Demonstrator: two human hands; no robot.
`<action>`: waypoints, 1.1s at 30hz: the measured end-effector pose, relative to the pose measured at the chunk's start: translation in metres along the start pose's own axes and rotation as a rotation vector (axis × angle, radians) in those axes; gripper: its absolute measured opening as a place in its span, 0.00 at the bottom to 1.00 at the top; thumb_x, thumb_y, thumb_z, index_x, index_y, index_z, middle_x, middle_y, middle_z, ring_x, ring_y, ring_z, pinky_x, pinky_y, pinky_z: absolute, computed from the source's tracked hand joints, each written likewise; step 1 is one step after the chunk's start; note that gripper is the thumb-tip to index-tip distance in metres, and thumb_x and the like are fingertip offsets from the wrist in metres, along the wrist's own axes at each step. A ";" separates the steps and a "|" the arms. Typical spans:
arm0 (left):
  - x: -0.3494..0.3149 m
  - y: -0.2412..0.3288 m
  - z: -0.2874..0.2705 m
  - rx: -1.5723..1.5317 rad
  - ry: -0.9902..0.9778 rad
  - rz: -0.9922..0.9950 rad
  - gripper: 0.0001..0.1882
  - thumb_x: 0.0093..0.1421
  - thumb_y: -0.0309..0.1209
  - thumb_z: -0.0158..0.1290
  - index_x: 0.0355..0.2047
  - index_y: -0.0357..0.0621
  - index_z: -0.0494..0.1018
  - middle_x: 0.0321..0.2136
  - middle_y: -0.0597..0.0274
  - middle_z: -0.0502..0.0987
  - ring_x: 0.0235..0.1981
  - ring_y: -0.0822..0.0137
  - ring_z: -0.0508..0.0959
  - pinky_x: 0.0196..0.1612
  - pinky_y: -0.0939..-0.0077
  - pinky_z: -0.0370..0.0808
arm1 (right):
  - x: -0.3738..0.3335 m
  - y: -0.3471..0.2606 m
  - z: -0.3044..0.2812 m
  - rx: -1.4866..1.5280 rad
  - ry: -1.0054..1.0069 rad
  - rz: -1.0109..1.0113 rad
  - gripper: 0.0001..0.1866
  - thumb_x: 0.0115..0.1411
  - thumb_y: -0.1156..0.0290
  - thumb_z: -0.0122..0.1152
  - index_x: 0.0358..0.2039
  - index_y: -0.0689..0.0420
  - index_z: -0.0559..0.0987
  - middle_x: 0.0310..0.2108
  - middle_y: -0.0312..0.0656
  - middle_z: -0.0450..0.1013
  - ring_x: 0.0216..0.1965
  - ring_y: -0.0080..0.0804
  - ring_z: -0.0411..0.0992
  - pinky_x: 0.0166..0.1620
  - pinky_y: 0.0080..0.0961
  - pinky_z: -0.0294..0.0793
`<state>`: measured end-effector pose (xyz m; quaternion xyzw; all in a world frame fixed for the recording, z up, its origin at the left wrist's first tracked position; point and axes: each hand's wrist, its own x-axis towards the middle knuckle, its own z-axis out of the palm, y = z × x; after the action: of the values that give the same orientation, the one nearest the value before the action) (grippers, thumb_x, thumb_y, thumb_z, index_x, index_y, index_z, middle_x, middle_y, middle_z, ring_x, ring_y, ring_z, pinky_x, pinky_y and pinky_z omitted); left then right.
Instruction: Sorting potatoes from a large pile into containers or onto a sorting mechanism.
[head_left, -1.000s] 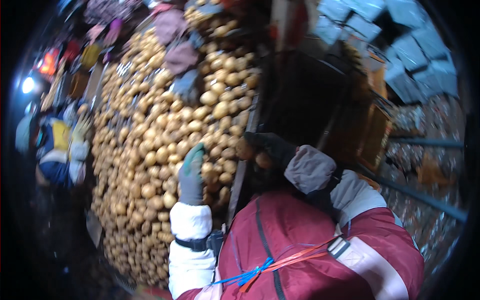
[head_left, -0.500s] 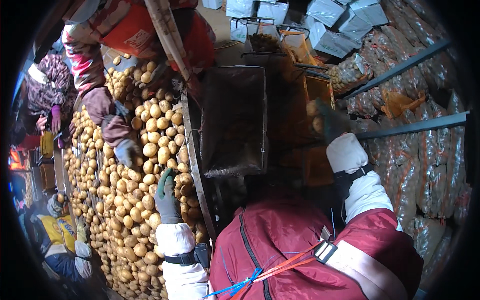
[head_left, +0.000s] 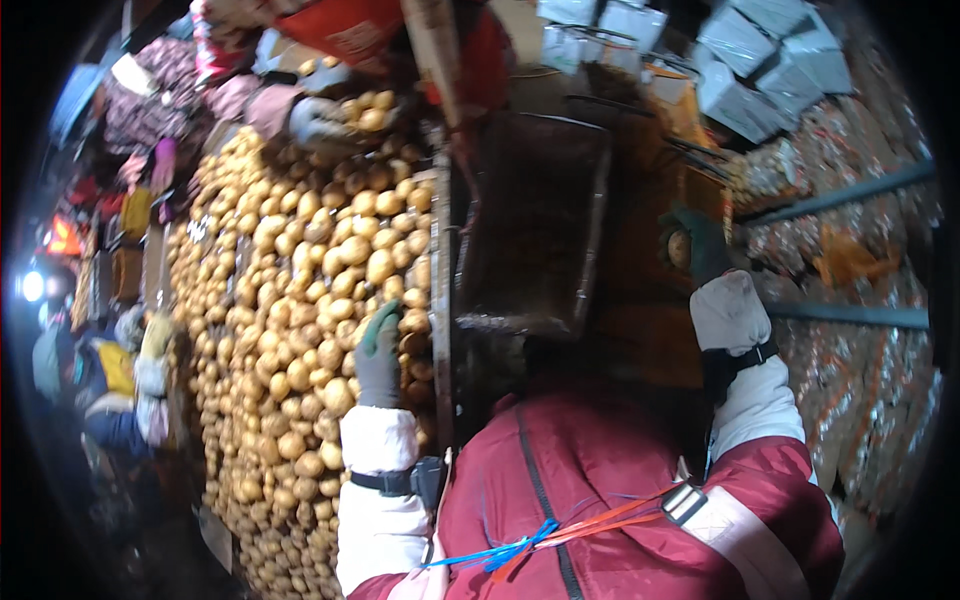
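My left hand (head_left: 379,362), in a grey glove with green fingers, rests on a broad bed of potatoes (head_left: 300,350). Its fingers are stretched out, and no potato shows in its grasp. Off to the right, my right hand (head_left: 704,243) wears a green glove and is curled round a potato (head_left: 679,250). That hand is beside a yellow crate (head_left: 712,195), whose inside is too dark to make out. Between my hands stands a dark container lined with clear plastic (head_left: 535,225).
A metal rail (head_left: 442,300) edges the potato bed. Across it, a co-worker's gloved hands (head_left: 325,125) are at some potatoes; other people work at the far left. Filled clear sacks (head_left: 850,400) and blue-grey bars (head_left: 850,315) line the right. White boxes (head_left: 745,85) are stacked behind.
The whole view has shifted, moving the scene rightward. Two potatoes showed at my right hand before; one shows now. The co-worker's hand has drawn back from mid-bed to the far end.
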<state>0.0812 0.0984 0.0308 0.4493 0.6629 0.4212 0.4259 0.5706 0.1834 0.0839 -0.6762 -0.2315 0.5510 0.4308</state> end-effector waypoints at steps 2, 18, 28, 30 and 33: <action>-0.005 -0.010 0.002 -0.045 0.025 -0.018 0.16 0.67 0.31 0.51 0.51 0.35 0.77 0.45 0.55 0.81 0.48 0.65 0.78 0.54 0.73 0.73 | 0.003 0.005 0.047 0.014 -0.121 -0.013 0.19 0.62 0.55 0.64 0.35 0.61 0.80 0.25 0.43 0.76 0.20 0.36 0.75 0.22 0.32 0.77; 0.047 -0.013 -0.060 0.743 0.328 0.272 0.07 0.56 0.33 0.60 0.34 0.45 0.79 0.36 0.53 0.80 0.41 0.50 0.78 0.46 0.60 0.75 | 0.004 0.078 0.261 -0.389 -0.929 -0.472 0.13 0.65 0.74 0.56 0.48 0.64 0.80 0.40 0.42 0.79 0.43 0.28 0.78 0.48 0.23 0.77; 0.021 -0.017 -0.059 0.554 0.370 0.134 0.17 0.57 0.29 0.58 0.49 0.45 0.77 0.43 0.51 0.78 0.46 0.52 0.77 0.52 0.62 0.73 | -0.001 0.051 0.332 -0.491 -0.947 -0.182 0.13 0.63 0.67 0.60 0.42 0.61 0.82 0.35 0.41 0.79 0.37 0.28 0.77 0.41 0.27 0.76; 0.009 -0.022 -0.070 0.539 0.411 0.105 0.17 0.58 0.29 0.58 0.49 0.44 0.77 0.44 0.50 0.78 0.47 0.52 0.77 0.53 0.62 0.73 | 0.009 0.049 0.362 -0.519 -0.953 -0.541 0.14 0.60 0.64 0.60 0.42 0.58 0.82 0.35 0.44 0.78 0.39 0.35 0.78 0.43 0.33 0.76; 0.007 -0.019 -0.072 0.531 0.430 0.069 0.17 0.59 0.29 0.57 0.49 0.44 0.77 0.46 0.49 0.78 0.48 0.52 0.77 0.54 0.62 0.74 | 0.025 0.067 0.403 -1.088 -1.067 -0.647 0.23 0.54 0.64 0.65 0.52 0.51 0.78 0.44 0.45 0.78 0.44 0.45 0.77 0.48 0.37 0.76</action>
<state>0.0074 0.0883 0.0318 0.4675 0.8084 0.3333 0.1301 0.1860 0.3001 0.0055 -0.3378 -0.8224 0.4575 0.0130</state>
